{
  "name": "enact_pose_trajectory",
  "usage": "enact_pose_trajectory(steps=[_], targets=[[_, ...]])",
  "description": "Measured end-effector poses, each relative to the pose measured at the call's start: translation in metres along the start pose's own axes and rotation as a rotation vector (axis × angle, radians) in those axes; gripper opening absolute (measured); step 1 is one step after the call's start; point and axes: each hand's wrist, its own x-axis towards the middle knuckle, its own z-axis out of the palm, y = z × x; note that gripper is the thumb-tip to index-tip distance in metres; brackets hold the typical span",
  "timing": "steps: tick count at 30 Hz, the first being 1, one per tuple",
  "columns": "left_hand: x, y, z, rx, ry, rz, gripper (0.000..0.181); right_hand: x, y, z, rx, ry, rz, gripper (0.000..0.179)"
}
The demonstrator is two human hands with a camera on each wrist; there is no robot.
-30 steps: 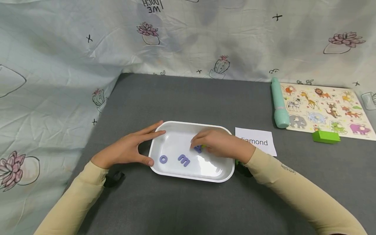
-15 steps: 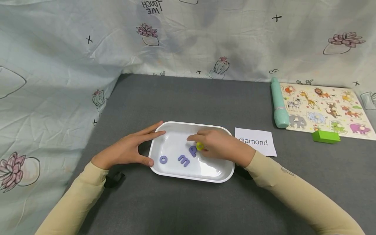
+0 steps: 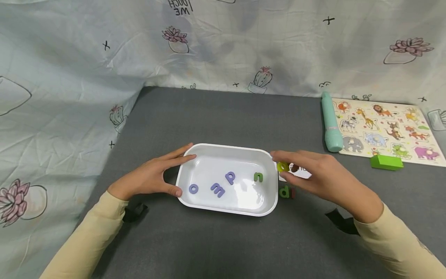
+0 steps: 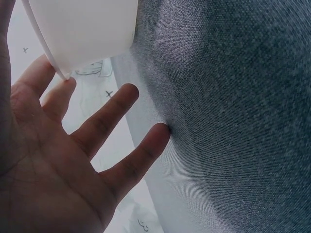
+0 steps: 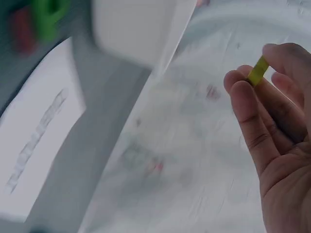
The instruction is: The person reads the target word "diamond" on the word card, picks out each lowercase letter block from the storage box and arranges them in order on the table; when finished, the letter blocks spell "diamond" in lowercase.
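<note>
My left hand (image 3: 148, 176) lies with straight, spread fingers at the left end of a white tray (image 3: 226, 211), its fingertips and thumb tip on the rim. In the tray are a purple letter o (image 3: 193, 188), a purple m (image 3: 217, 190), a purple p (image 3: 230, 178) and a green n (image 3: 258, 177). Just past the tray's right end, my right hand (image 3: 324, 178) pinches a small yellow letter (image 3: 283, 167) between thumb and fingertips; the right wrist view shows this letter (image 5: 258, 71) edge-on. Below that hand, a green d (image 3: 284, 192) and a red i (image 3: 292, 193) lie side by side on the table.
A white card (image 3: 303, 174) lies right of the tray, partly hidden by my right hand; it read "diamond" earlier. Further right are a mint-green bottle-shaped object (image 3: 332, 128), an animal puzzle board (image 3: 386, 131) and a green block (image 3: 386, 162). A printed cloth (image 3: 223, 50) hangs behind the grey table.
My right hand has picked the yellow letter out of the tray and moved right, past the rim. The purple p was nudged left, and the green n now shows. My left hand stays put.
</note>
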Motion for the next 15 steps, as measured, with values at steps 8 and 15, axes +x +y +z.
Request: enact_pose_trajectory(steps=[8, 15], targets=[[-0.001, 0.001, -0.001, -0.046, -0.011, -0.004, 0.105, -0.065, 0.003, -0.014, -0.165, 0.088, 0.134, 0.057], [-0.001, 0.0, -0.001, -0.038, -0.012, 0.011, 0.104, -0.101, 0.011, 0.0, -0.164, 0.089, 0.17, 0.062]])
